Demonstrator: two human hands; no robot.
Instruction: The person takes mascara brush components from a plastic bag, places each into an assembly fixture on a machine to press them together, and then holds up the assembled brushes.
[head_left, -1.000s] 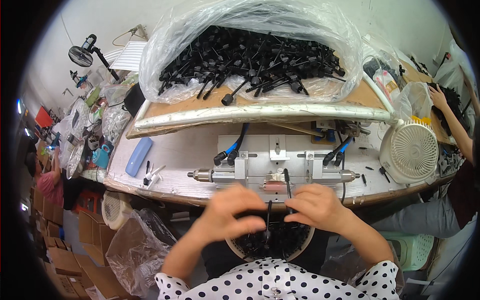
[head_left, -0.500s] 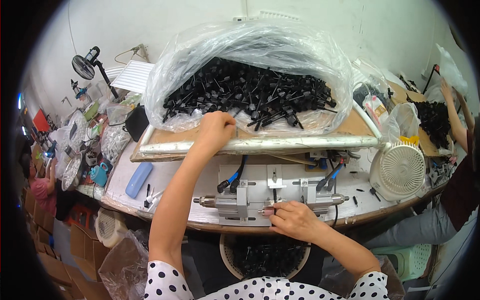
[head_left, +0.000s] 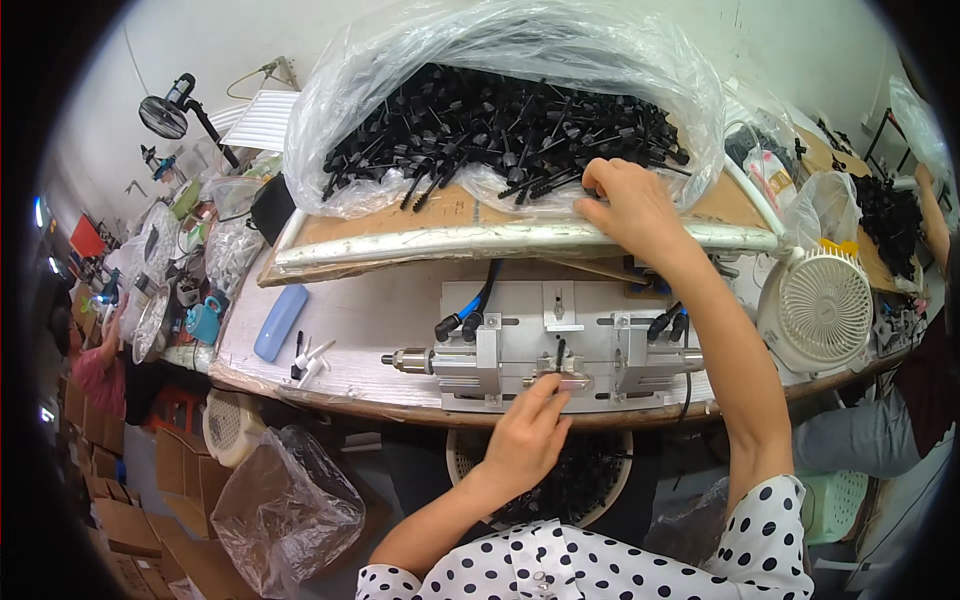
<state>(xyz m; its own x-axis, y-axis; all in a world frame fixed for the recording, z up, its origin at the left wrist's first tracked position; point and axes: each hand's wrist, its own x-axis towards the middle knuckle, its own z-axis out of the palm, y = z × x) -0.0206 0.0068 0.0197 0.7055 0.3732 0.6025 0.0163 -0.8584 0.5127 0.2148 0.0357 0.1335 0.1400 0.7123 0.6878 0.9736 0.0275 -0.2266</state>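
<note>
The black part (head_left: 561, 352) is at the metal fixture (head_left: 488, 362), near the middle of the worktop's (head_left: 340, 312) front edge. The left hand (head_left: 522, 440) has replaced the right there, thumb and forefinger nearly together; I cannot tell whether they grip it. The right hand (head_left: 635, 208), fingers curled and partly open, has moved to the part pile (head_left: 500, 125) above the shelf's (head_left: 375, 232) front edge; its hold is unclear. Fixture and supply duties are thus exchanged.

Cream fan (head_left: 824, 308), blue case (head_left: 281, 323).
</note>
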